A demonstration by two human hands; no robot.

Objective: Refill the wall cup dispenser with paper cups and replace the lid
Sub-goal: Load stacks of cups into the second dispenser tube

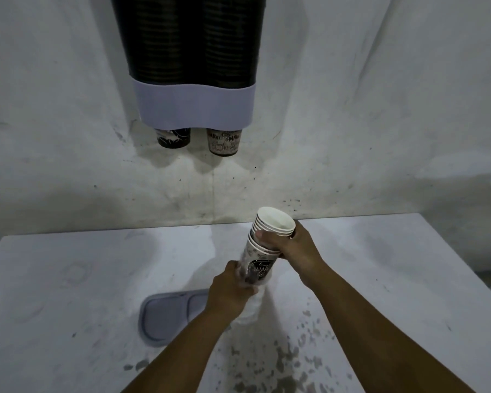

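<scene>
Low in the frame, two forearms reach up from the bottom edge over a pale bench [68, 279] marked with dark speckles at lower right. Left of the arms, the grey lid [170, 316] lies flat on the bench, off the dispenser and partly hidden behind the left wrist.

Just above the middle of the lower half, both hands hold a nested stack of paper cups [267, 239], tilted with its open white mouth toward the upper right. The left hand [233, 290] has its grip wrapped around the lower end, where what looks like a clear plastic sleeve [253, 307] trails down; the right hand [295, 245] has its grip closed around the rims near the top. The stack splits slightly between the hands, so the upper few cups seem to be sliding apart from the rest.

These cups will likely be light and thin-walled, easy to dent if squeezed and prone to telescoping apart, so holding the stack at both ends, near the stiffer rolled rims and the base, seems wisest.

Farther off, in the upper middle of the frame, the wall dispenser [194, 103] hangs with two dark tubes, both showing stacked cup rims inside. One cup bottom pokes out under each tube below the grey collar.
</scene>
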